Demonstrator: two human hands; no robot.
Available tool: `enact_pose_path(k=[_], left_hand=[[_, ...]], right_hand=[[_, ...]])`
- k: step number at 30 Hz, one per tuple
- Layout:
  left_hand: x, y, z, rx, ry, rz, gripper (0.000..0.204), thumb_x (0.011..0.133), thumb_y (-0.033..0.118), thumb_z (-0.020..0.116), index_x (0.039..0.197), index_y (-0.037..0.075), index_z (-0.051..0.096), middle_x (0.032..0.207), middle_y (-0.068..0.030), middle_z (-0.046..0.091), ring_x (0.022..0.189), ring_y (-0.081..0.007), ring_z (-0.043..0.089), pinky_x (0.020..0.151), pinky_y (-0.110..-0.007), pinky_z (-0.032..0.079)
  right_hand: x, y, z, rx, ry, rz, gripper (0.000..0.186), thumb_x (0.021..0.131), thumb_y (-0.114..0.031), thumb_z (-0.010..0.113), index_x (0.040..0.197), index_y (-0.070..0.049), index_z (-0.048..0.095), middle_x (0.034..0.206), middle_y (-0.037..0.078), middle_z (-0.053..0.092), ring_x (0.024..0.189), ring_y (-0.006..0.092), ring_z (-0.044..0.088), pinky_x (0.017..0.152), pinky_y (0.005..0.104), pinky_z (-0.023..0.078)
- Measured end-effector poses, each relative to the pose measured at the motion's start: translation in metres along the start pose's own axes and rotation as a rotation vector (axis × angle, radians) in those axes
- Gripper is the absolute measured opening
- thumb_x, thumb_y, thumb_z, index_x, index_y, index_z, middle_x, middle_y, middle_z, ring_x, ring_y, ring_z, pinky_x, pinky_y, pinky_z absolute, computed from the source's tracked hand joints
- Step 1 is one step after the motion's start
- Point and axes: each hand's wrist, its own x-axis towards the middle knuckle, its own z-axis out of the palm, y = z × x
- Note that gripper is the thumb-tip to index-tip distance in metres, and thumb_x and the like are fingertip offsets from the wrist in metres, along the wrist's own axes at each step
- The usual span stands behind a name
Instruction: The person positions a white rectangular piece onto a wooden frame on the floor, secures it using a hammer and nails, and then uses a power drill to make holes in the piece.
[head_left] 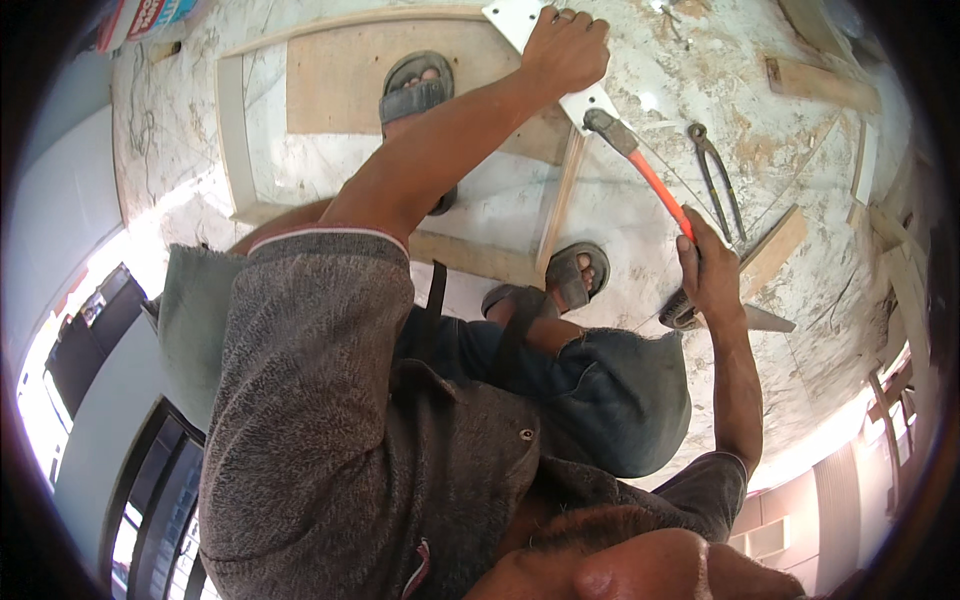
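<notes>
The orange-handled hammer (657,187), clenched in the right hand (714,268), had its head at the near end of the white plate (579,106). The left hand (566,50) curled on the plate, its grip unclear. A wooden frame (234,130) lay left, pincers (714,170) and a saw (768,320) right; far left, a package (150,14) bore lettering.

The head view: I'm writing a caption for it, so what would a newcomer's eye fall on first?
Probably the hammer, its bright orange handle in the right hand and its head at the lower end of a white strip with holes. Next come the left hand on that strip, near the top edge, and the dark pincers on the stained floor, right of the hammer.
</notes>
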Motion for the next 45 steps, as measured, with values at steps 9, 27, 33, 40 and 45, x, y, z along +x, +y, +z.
enact_pose_path(k=[9, 27, 33, 40, 45], left_hand=[[0.004, 0.004, 0.004, -0.04, 0.059, 0.019, 0.015, 0.083, 0.018, 0.05, 0.086, 0.006, 0.059, 0.083, -0.0127, 0.061, 0.081, -0.0273, 0.06, 0.078, -0.043, 0.039], [0.0, -0.003, -0.001, -0.005, 0.064, 0.021, 0.014, 0.083, 0.018, 0.051, 0.085, 0.007, 0.059, 0.082, -0.012, 0.06, 0.08, -0.0269, 0.058, 0.076, -0.042, 0.039], [0.012, -0.003, -0.001, -0.004, 0.068, 0.076, 0.014, 0.082, 0.018, 0.051, 0.084, 0.006, 0.059, 0.082, -0.0116, 0.06, 0.079, -0.0265, 0.058, 0.076, -0.043, 0.039], [0.007, 0.001, -0.005, 0.014, 0.038, 0.036, 0.017, 0.084, 0.019, 0.049, 0.089, 0.006, 0.06, 0.086, -0.012, 0.061, 0.084, -0.0265, 0.059, 0.078, -0.043, 0.039], [0.001, -0.004, 0.001, 0.033, 0.013, 0.029, 0.017, 0.084, 0.019, 0.05, 0.088, 0.006, 0.059, 0.086, -0.0121, 0.061, 0.084, -0.0267, 0.059, 0.079, -0.043, 0.039]], right_hand=[[0.017, -0.005, -0.01, -0.379, -0.196, 0.065, 0.039, 0.093, -0.02, 0.053, 0.131, -0.015, 0.049, 0.08, 0.014, 0.061, 0.068, 0.0344, 0.062, 0.057, 0.0439, 0.05], [0.005, -0.032, -0.012, -0.049, 0.036, -0.195, 0.04, 0.09, -0.012, 0.054, 0.129, -0.007, 0.05, 0.075, 0.014, 0.058, 0.064, 0.0333, 0.059, 0.056, 0.0392, 0.048], [0.007, 0.018, 0.004, -0.219, -0.086, 0.157, 0.04, 0.095, -0.023, 0.051, 0.134, -0.016, 0.046, 0.09, 0.018, 0.065, 0.075, 0.037, 0.064, 0.06, 0.0452, 0.05], [0.004, -0.006, 0.016, -0.128, -0.091, 0.06, 0.039, 0.095, -0.022, 0.053, 0.133, -0.016, 0.047, 0.091, 0.018, 0.065, 0.076, 0.0371, 0.064, 0.062, 0.0445, 0.051], [0.007, -0.011, 0.011, 0.0, -0.043, 0.135, 0.038, 0.095, -0.019, 0.052, 0.132, -0.015, 0.048, 0.096, 0.019, 0.065, 0.081, 0.039, 0.064, 0.066, 0.0441, 0.052]])
